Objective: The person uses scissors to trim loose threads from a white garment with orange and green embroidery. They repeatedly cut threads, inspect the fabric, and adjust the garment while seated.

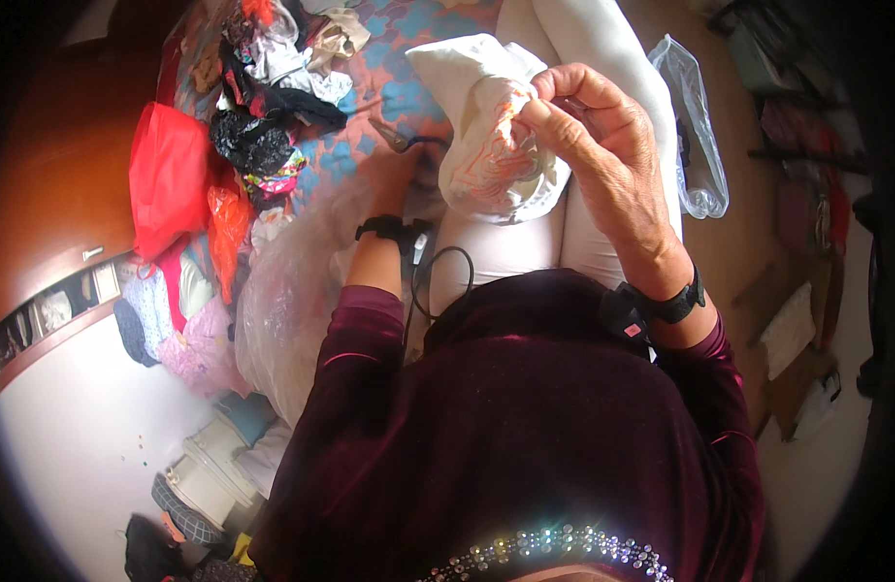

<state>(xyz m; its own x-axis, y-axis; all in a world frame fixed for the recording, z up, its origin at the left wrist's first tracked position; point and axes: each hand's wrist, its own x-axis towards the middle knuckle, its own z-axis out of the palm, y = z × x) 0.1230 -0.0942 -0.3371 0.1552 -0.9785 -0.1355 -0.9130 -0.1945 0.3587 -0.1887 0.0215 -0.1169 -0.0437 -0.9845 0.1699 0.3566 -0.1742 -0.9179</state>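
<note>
My right hand (613,134) pinches a white cloth (465,91) between thumb and fingertips, above my lap. Tangled orange thread or stitching (498,149) runs over the cloth's gathered part. My left hand (395,171) is lower, left of the cloth, partly in shadow. It holds scissors (389,134) with dark handles, their metal blades pointing away to the upper left over the patterned bedspread (403,98). The cloth hides part of the handles and of that hand's fingers.
Piled garments (272,94) lie on the bed at upper left. A red bag (169,178) and an orange plastic bag (227,233) sit beside them. Clear plastic sheeting (294,291) bulges by my left arm. A transparent bag (698,138) is right of my legs.
</note>
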